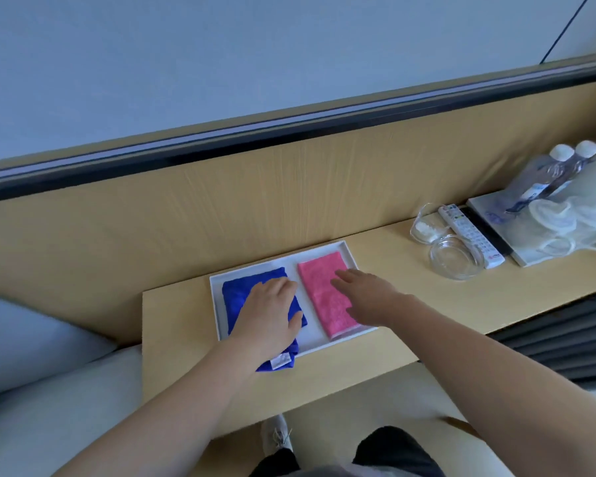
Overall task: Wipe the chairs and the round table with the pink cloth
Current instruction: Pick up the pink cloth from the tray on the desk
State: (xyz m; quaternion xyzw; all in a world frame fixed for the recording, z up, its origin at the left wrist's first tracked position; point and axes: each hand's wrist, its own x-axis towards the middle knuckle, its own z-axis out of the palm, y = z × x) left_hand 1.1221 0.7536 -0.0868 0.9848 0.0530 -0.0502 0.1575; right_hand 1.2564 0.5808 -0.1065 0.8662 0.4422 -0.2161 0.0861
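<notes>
Reaching across the near edge of a pale wooden desk (427, 339), a person sets both bare hands on a white tray (311, 339) that holds two folded cloths side by side. The left hand (267, 315) rests palm-down on the blue cloth (236, 294) in the tray's left half, fingers loosely bent and thumb spread, with no clear grip on it; that cloth's near corner hangs over the tray's rim.

The right hand (367, 299) lies over the pink cloth (319, 280), which sits flat and lengthwise in the tray's right half. Its fingers (344, 277) are straight and spread on the fabric, holding nothing.

The step in hand looks to be the fetching of the cloth; wiping has not begun, and no round table shows in this view. The next move would call for the right fingers to close on the pink cloth, probably at its near or right edge, and lift it free of the tray, leaving the blue one where it lies.

Farther right on the desk stand a glass ashtray (456, 259) and a remote control (472, 237) just beside each other, with water bottles (544, 180) and white cups (561, 225) beyond them at the far right.
</notes>
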